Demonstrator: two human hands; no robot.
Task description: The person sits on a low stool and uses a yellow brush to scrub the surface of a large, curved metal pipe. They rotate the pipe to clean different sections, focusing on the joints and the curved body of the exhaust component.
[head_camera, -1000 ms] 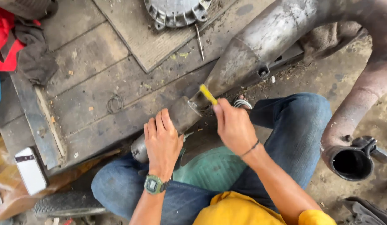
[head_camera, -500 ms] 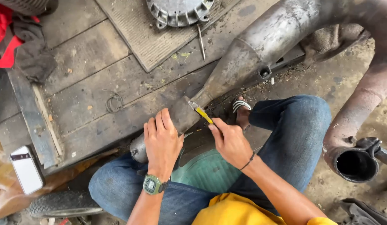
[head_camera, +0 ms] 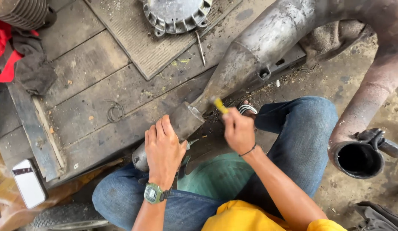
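Left hand [head_camera: 163,150] rests flat, fingers together, on exhaust pipe [head_camera: 188,121] lying across lap and wooden floor [head_camera: 92,90]. Right hand [head_camera: 238,130], fingers closed, grips yellow-handled tool [head_camera: 219,105] at pipe.

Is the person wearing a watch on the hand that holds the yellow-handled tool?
No, the green watch sits on the left hand's wrist, while the right hand grips the yellow-handled tool and wears only a thin band.

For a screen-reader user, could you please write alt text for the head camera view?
A seated person's left hand presses on the narrow end of a grey metal exhaust pipe, while the right hand holds a yellow-handled tool against it. A finned metal cover lies on the wooden boards beyond.
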